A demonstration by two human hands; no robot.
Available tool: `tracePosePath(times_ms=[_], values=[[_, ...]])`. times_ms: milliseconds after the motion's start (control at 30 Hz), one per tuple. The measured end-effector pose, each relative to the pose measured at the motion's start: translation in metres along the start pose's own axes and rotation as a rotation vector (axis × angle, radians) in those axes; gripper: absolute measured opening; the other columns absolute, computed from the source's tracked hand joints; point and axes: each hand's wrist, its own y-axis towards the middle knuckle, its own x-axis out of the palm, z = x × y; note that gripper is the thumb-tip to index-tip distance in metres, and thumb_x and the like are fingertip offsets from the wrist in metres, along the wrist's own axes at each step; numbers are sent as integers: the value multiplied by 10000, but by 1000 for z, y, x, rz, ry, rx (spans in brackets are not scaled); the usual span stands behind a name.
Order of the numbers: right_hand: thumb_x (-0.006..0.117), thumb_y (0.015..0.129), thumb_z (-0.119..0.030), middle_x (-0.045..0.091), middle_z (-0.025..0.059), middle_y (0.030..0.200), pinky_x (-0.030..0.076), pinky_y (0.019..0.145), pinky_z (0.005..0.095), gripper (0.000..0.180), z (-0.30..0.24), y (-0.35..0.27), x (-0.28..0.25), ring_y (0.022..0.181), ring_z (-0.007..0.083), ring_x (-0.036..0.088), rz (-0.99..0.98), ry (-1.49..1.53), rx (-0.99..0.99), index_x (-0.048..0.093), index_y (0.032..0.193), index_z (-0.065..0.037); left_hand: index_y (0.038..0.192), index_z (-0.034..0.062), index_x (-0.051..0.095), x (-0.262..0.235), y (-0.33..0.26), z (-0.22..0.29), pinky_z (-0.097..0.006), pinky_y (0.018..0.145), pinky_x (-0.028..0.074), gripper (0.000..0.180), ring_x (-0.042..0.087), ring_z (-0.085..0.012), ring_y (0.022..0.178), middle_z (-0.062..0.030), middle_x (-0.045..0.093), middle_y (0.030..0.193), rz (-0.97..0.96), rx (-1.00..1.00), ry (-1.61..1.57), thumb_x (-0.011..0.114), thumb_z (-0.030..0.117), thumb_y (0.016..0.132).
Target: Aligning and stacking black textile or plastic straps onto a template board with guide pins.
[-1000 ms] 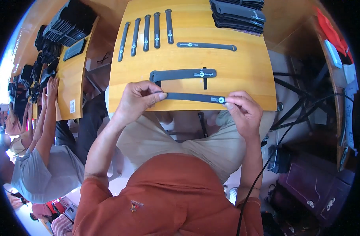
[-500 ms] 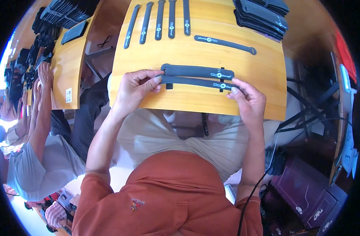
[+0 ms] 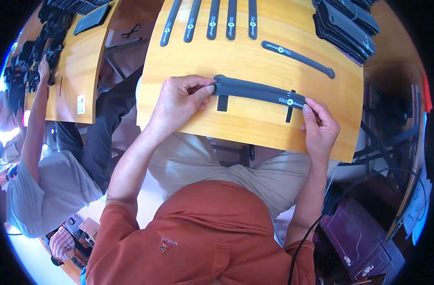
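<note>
A long dark grey strap (image 3: 257, 91) with a small round white mark lies across the near part of a wooden table (image 3: 236, 121), on top of a wider dark piece with short tabs sticking out below. My left hand (image 3: 181, 102) pinches the strap's left end between thumb and fingers. My right hand (image 3: 320, 129) presses fingertips on the strap's right end, close to the table's front edge.
Several similar straps (image 3: 212, 21) lie in a row at the far side, one more strap (image 3: 297, 58) lies slanted at right, and a stack of dark pieces (image 3: 345, 26) sits at the far right corner. Another person (image 3: 41, 156) works at a second table (image 3: 77, 71) on the left.
The thin strap held by both hands moved away from the table's edge onto the wider dark piece and now lies along it. Both hands moved with it.
</note>
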Motion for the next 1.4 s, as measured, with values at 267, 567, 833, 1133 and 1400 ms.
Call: tracePosePath(times_ms=[267,567,833,1133,1400], values=[[721,950,-25,670,23,896,471,636,211,135,1,-4,5,734,75,589,76,30,114,737,1062,49,1024,-57,741,3,3,1,-223,599,519,132,640,-51,651,-50,730,774,31,-8,-8,732,47,943],[714,947,-17,686,53,900,488,680,227,129,3,-2,5,770,96,609,63,-69,19,739,1051,55,1009,-46,761,2,3,1,-229,603,520,132,639,-56,656,-53,728,754,38,-23,70,740,56,930],[714,949,-19,701,76,917,502,700,237,134,-1,-2,5,787,111,627,59,-93,7,738,1055,61,1003,-44,767,2,2,5,-231,625,533,138,653,-61,683,-59,740,775,32,-30,66,748,67,924],[706,939,13,698,75,905,497,686,232,130,-1,-2,7,777,107,622,66,-104,-15,736,1052,71,1002,-45,769,1,3,4,-233,649,547,136,676,-69,720,-70,754,807,16,-64,53,752,66,925],[709,933,18,687,66,888,485,674,225,122,-2,-1,9,769,99,612,82,-89,-4,738,1037,73,989,-51,768,1,3,4,-240,667,562,127,704,-88,748,-94,771,838,17,-35,67,762,52,914]])
